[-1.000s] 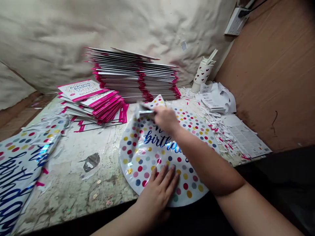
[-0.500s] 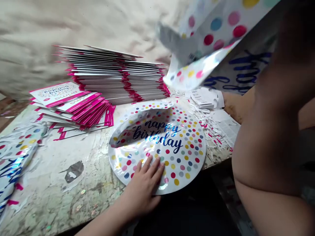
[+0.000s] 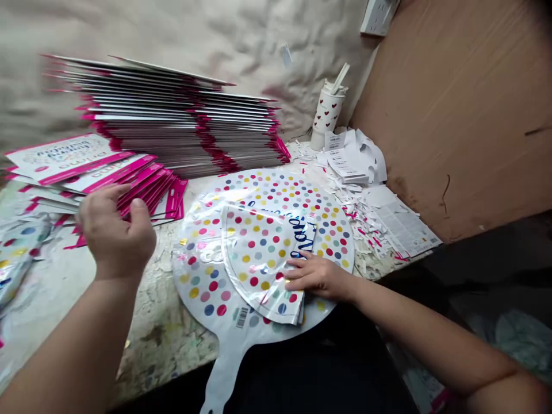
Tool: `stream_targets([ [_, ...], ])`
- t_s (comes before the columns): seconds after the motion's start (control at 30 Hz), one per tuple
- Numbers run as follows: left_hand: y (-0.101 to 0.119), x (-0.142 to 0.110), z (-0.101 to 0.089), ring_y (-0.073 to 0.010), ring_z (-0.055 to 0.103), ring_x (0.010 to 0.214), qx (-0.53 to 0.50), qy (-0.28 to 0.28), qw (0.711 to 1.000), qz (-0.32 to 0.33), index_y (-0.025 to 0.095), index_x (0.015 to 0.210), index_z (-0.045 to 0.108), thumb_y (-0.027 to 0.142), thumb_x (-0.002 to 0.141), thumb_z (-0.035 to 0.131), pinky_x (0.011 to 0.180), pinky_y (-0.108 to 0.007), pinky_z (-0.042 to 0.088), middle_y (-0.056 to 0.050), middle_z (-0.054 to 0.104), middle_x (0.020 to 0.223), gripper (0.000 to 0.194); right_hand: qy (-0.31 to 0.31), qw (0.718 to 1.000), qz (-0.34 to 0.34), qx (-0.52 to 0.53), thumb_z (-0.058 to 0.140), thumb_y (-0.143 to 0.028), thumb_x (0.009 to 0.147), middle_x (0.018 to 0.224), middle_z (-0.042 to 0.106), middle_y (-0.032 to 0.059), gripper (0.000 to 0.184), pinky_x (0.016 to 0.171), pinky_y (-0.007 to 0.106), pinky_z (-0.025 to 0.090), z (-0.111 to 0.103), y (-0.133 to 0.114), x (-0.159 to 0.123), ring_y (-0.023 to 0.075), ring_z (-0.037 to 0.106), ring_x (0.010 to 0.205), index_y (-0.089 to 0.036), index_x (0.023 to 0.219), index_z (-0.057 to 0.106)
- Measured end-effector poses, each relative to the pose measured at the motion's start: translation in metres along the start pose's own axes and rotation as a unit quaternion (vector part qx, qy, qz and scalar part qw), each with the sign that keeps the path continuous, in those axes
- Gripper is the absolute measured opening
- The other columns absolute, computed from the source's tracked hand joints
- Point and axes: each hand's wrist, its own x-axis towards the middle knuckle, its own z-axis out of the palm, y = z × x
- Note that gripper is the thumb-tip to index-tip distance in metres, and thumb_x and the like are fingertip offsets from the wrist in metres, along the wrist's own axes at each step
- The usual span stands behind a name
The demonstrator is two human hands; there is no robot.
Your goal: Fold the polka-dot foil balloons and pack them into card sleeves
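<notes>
Lifted off the foil now, the left hand (image 3: 116, 236) hangs over the tabletop (image 3: 164, 339), its fingers (image 3: 103, 198) half curled and empty, just above a pile of pink-edged packets (image 3: 101, 178). The right hand (image 3: 319, 275) has taken over: its fingers (image 3: 308, 270) lie spread on a folded flap (image 3: 259, 259) of the polka-dot foil balloon (image 3: 198, 282), pressing rather than gripping. That balloon lies mid-tabletop, one wedge doubled over its own face — the blue lettering mostly covered — while the rest of the disc and its neck (image 3: 224, 368) remain unfolded, the neck reaching past the tabletop edge. Behind it rises a tall stack of pink-spined packets (image 3: 181, 121); a second foil balloon (image 3: 17, 247) lies at far left.
</notes>
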Motion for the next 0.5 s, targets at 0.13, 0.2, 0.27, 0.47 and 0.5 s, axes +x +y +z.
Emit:
stream_targets([
  [0.13,0.074,-0.015,0.025,-0.0152,0.043,0.121,-0.128,-0.115,0.949,0.264,0.020,0.125,0.046,0.021,0.088,0.036,0.103,-0.033,0.034,-0.003,0.053,0.126,0.038,-0.062,0.996,-0.050,0.031,0.045,-0.016,0.088,0.124,0.058,0.0008,0.032,0.109,0.041,0.021,0.007,0.014,-0.001,0.0134,0.033,0.131,-0.029,0.114,0.060],
  [0.2,0.109,-0.023,0.048,-0.0191,0.030,0.132,-0.146,-0.262,0.878,0.373,0.022,0.133,0.040,0.023,0.088,0.035,0.107,-0.038,0.027,-0.003,0.045,0.137,0.045,-0.065,0.996,-0.060,0.030,0.045,-0.017,0.088,0.124,0.058,0.0014,0.031,0.109,0.040,0.022,0.005,0.013,-0.002,0.0138,0.033,0.131,-0.027,0.113,0.060],
  [0.27,0.132,-0.032,0.066,-0.0248,0.019,0.137,-0.142,-0.360,0.834,0.393,0.025,0.137,0.034,0.030,0.090,0.031,0.108,-0.048,0.019,-0.003,0.033,0.146,0.047,-0.028,0.999,-0.022,0.014,0.042,-0.018,0.088,0.126,0.057,0.0044,0.033,0.108,0.038,0.026,0.003,0.011,-0.007,0.0139,0.038,0.128,-0.024,0.115,0.059],
  [0.47,0.153,-0.048,0.081,-0.0308,0.014,0.138,-0.101,-0.407,0.859,0.292,0.035,0.139,0.026,0.046,0.092,0.024,0.105,-0.059,0.011,-0.003,0.018,0.151,0.049,0.055,0.998,0.023,0.030,0.041,-0.017,0.086,0.107,0.068,0.0051,0.026,0.103,0.036,0.034,-0.005,0.006,-0.030,0.0147,0.059,0.106,-0.020,0.098,0.064],
  [0.5,0.151,-0.049,0.081,-0.0299,0.012,0.138,-0.096,-0.414,0.860,0.283,0.034,0.140,0.025,0.046,0.092,0.024,0.106,-0.057,0.010,-0.003,0.017,0.151,0.050,0.065,0.995,0.059,0.047,0.042,-0.020,0.087,0.098,0.070,0.0047,0.024,0.098,0.036,0.039,-0.008,0.005,-0.028,0.0153,0.062,0.098,-0.020,0.092,0.065],
])
